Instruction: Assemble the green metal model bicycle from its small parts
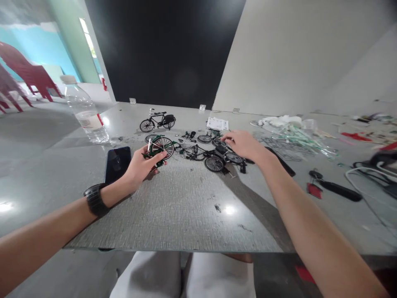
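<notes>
My left hand [145, 163] is closed around a green miniature bicycle frame [149, 154] with a spoked wheel [163, 147] upright above the fingers. My right hand [243, 145] reaches over the loose parts, its fingers bent down and drawn together beside a small wheel [219, 142]; what the fingertips hold, if anything, is too small to make out. Below and left of that hand lie a black miniature bicycle frame [195, 152] and a black-tyred wheel [214, 163]. A finished-looking black miniature bicycle [158, 121] stands upright farther back.
A dark phone [118, 163] and a water bottle [85, 111] are on the left. Behind the parts lies a printed sheet [217, 123]. Plastic scraps [294, 132], a key with a black holder [339, 189] and cables [366, 178] lie on the right. A dark panel [167, 49] rises behind.
</notes>
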A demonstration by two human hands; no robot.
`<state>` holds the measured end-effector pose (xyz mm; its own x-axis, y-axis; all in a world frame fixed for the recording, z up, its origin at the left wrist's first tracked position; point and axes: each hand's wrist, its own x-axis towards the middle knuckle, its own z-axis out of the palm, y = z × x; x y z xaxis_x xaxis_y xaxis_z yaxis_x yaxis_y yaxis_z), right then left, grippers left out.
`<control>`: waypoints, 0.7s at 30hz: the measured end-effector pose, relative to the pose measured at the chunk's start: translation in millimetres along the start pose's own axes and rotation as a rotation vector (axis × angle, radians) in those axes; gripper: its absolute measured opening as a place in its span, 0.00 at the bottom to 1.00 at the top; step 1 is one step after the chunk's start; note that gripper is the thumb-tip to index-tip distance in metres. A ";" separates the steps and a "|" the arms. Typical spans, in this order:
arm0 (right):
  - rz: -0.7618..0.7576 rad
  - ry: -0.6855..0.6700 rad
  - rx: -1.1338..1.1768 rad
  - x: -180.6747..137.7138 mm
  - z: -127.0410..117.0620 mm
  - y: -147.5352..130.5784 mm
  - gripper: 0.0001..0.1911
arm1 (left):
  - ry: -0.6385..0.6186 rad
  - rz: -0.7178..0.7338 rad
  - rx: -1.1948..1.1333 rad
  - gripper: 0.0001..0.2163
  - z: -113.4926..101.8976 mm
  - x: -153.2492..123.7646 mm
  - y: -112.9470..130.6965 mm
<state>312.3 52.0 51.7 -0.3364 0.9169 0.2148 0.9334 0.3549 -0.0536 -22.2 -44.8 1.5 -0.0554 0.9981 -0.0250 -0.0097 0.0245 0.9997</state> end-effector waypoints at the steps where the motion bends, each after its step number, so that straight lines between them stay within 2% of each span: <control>1: 0.002 -0.022 0.014 -0.3 -0.8 3.6 0.18 | -0.003 0.002 -0.002 0.17 0.2 -0.3 0.2; 7: 0.046 -0.132 0.059 -3.0 -4.5 16.0 0.17 | 0.001 -0.031 -0.036 0.17 2.7 -3.0 4.7; 15: 0.133 -0.378 0.030 -8.1 -15.0 12.6 0.11 | 0.009 -0.064 0.007 0.20 4.5 -7.9 9.4; 18: 0.100 -0.379 0.026 -8.9 -15.0 6.8 0.10 | 0.014 -0.065 0.016 0.20 4.4 -7.4 9.2; 21: 0.064 -0.281 0.061 -7.4 -9.5 0.1 0.11 | 0.005 -0.062 0.016 0.20 3.7 -6.7 8.0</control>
<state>316.1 43.5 59.4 -0.3063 0.9494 -0.0689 0.9474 0.2970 -0.1191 -18.2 -51.1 9.6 -0.0606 0.9944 -0.0867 0.0029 0.0871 0.9962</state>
